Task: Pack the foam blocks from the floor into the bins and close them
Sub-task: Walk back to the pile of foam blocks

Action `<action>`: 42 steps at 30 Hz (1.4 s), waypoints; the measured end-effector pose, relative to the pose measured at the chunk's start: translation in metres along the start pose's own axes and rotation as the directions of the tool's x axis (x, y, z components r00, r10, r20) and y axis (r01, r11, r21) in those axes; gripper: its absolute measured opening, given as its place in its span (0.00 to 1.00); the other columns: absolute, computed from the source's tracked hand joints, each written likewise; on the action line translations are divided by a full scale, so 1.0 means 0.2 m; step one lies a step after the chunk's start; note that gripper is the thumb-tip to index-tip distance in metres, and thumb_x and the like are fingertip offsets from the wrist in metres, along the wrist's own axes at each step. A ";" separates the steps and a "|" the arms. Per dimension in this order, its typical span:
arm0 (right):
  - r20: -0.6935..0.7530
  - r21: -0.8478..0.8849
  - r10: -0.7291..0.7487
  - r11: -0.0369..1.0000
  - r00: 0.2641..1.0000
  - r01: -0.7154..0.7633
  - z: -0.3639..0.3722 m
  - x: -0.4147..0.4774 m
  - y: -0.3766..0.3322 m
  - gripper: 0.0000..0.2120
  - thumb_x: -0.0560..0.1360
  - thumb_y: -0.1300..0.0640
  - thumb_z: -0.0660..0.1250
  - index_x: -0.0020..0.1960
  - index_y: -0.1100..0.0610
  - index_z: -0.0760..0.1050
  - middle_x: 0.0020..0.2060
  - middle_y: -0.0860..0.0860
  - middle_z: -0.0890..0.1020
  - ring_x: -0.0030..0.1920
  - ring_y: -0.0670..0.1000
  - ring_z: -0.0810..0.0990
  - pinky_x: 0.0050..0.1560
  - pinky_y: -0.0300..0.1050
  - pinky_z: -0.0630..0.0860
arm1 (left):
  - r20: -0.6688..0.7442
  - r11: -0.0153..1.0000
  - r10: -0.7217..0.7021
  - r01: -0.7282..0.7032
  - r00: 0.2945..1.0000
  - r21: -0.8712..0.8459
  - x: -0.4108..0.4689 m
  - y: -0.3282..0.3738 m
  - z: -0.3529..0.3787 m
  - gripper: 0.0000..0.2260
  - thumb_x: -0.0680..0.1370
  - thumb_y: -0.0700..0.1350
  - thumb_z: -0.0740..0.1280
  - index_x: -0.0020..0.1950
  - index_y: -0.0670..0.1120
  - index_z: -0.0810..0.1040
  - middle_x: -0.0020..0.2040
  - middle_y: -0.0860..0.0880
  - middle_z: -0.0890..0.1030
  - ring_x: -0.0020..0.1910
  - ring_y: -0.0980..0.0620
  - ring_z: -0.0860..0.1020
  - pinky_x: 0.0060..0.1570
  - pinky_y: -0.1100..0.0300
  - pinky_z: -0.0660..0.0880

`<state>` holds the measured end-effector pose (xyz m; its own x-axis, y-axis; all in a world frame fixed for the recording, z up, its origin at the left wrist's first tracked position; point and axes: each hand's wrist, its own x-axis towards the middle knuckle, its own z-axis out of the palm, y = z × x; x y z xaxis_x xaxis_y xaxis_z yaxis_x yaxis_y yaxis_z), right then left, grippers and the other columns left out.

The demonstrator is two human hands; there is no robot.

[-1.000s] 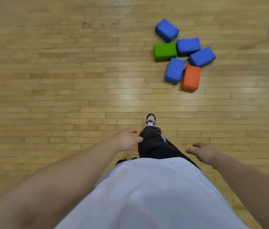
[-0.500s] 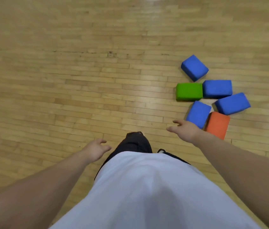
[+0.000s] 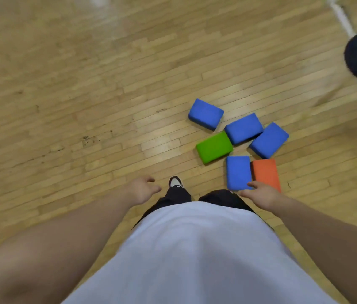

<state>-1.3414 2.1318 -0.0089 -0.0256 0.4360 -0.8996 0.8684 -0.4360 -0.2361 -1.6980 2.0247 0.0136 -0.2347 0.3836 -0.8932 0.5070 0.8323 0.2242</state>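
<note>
Six foam blocks [image 3: 243, 128] — four blue [image 3: 205, 114] | one green [image 3: 214, 147] | one orange [image 3: 265, 172]

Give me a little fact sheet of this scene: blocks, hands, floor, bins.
Floor: wood planks
Blue blocks: four
Green block: one
Orange block: one, beside the nearest blue block
Layout: all six in one cluster
Left hand: open, empty, apart from the blocks
Right hand: open, empty, by the nearest blue block; contact unclear
Bins: none in view

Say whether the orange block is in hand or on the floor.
On the floor: orange block lies flat; right hand open, gripping nothing.
</note>
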 end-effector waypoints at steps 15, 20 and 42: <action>-0.105 0.447 0.028 0.894 0.994 0.022 -0.66 0.62 -0.47 0.33 0.77 0.47 0.71 0.78 0.55 0.64 0.70 0.56 0.74 0.66 0.56 0.74 0.56 0.42 0.67 | 0.026 0.885 0.251 -0.241 0.968 0.400 0.64 1.34 -0.69 0.19 0.79 0.55 0.68 0.69 0.54 0.73 0.61 0.50 0.79 0.54 0.52 0.77 0.54 0.57 0.72; -0.159 0.652 0.127 0.758 0.979 0.008 -0.80 0.95 -0.61 0.36 0.73 0.46 0.76 0.77 0.51 0.66 0.67 0.53 0.75 0.63 0.52 0.75 0.58 0.43 0.71 | 0.112 0.783 0.274 -0.289 0.955 0.551 0.99 1.77 -0.79 0.21 0.78 0.53 0.70 0.70 0.53 0.73 0.54 0.53 0.79 0.51 0.53 0.78 0.51 0.58 0.72; -0.038 0.956 0.758 0.217 0.651 -0.196 0.80 3.25 -0.35 0.64 0.61 0.40 0.83 0.81 0.43 0.40 0.78 0.51 0.60 0.75 0.56 0.65 0.74 0.54 0.64 | 0.560 0.234 0.363 -0.655 0.744 0.719 4.03 1.81 0.29 0.47 0.67 0.60 0.79 0.80 0.62 0.56 0.72 0.58 0.71 0.71 0.52 0.71 0.70 0.47 0.70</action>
<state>-1.4975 2.3198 -0.6368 0.6606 -0.0168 -0.7506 -0.2804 -0.9329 -0.2259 -1.6557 2.6129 -0.6482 0.4741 0.3634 -0.8020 0.8682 -0.3442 0.3573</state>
